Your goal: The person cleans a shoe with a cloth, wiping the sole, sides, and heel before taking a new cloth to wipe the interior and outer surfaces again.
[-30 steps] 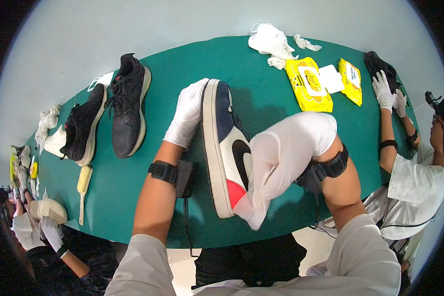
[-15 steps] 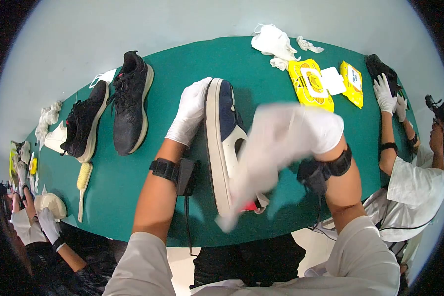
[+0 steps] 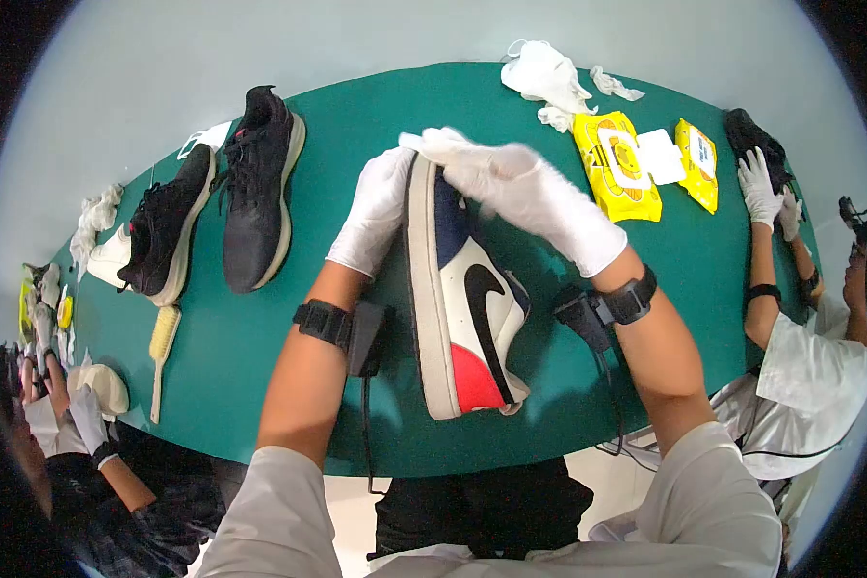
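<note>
A sneaker [image 3: 472,299] in white, navy and red with a black swoosh lies on its side in front of me. Its pale sole faces left, its toe points away, and the red heel is nearest me. My gloved left hand [image 3: 380,197] is closed on the toe end from the sole side. Over the toe lies my gloved right hand [image 3: 501,178], its fingers bent around the front edge. A small bit of white wipe [image 3: 410,142] shows at those fingertips; the rest is hidden beneath the hand.
Two black shoes [image 3: 257,193] [image 3: 169,226] and a brush [image 3: 162,361] are on the left of the green table [image 3: 356,116]. Yellow wipe packs [image 3: 615,164] [image 3: 697,164] and crumpled white cloth [image 3: 547,77] lie at the back right. Co-workers' gloved hands [image 3: 759,185] [image 3: 89,419] are at both sides.
My right hand has moved from the sneaker's side up and left to the toe, bringing the wipe along. The swoosh and red heel are uncovered. My left hand keeps its hold.
</note>
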Demonstrator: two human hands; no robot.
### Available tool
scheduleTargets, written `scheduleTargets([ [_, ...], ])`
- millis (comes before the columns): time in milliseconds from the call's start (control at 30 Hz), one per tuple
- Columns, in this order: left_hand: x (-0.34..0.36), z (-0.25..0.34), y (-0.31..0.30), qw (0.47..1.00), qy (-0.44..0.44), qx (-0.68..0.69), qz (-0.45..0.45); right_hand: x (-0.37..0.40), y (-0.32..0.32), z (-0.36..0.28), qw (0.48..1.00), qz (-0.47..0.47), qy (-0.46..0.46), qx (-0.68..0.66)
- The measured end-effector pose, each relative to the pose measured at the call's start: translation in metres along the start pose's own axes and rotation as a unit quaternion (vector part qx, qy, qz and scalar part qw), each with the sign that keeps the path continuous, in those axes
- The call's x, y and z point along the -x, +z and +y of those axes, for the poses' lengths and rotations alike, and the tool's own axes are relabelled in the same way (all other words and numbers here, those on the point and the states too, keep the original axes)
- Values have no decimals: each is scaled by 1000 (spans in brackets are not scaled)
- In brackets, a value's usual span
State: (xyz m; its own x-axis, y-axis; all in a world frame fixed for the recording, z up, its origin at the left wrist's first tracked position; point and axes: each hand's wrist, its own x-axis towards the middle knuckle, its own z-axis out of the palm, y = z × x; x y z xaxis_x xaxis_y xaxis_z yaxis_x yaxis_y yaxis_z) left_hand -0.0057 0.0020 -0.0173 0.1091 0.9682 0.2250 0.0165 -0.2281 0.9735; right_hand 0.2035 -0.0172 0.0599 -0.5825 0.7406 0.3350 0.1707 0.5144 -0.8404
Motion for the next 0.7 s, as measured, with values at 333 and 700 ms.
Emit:
scheduleTargets([
  [333,-7,-12,1,998,10,-62,17,15,-38,-62,904,-403,141,21],
  [700,-5,0,1,995,30,-97,11,69,-84,-7,957,-108,-41,266],
])
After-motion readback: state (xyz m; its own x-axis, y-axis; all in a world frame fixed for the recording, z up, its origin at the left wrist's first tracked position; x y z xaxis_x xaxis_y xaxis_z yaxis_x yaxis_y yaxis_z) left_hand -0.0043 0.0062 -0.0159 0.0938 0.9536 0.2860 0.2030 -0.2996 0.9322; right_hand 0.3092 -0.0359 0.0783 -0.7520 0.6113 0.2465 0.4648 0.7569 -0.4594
